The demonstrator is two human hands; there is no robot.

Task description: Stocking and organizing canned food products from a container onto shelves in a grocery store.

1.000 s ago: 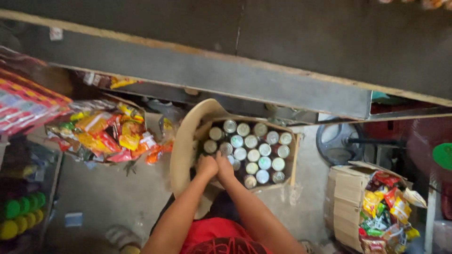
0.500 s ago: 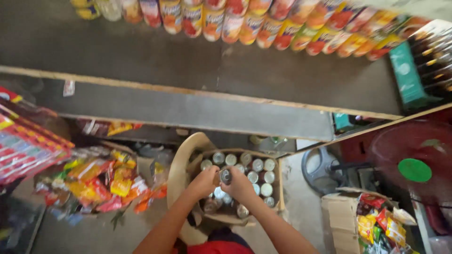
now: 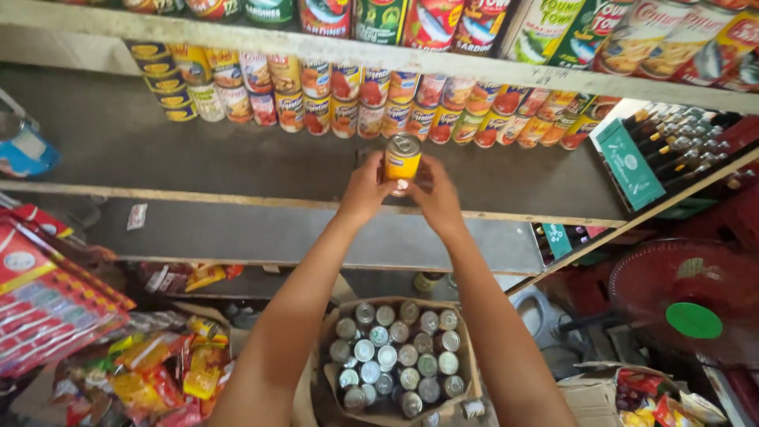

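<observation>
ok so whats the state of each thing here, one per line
left hand: gripping the yellow can
right hand: gripping the same can
yellow can: upright, sealed, held up over the middle shelf
cardboard box: open, nearly full of cans
shelf: cans stacked along the back, front bare
red fan: lying face up

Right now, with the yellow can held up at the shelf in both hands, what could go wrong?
1. The yellow can is pinched only by the fingertips of the left hand and right hand; a slip could drop it toward the open box of cans directly below.
2. The stacked cans at the back of the shelf stand close together; a nudge might topple some.
</observation>
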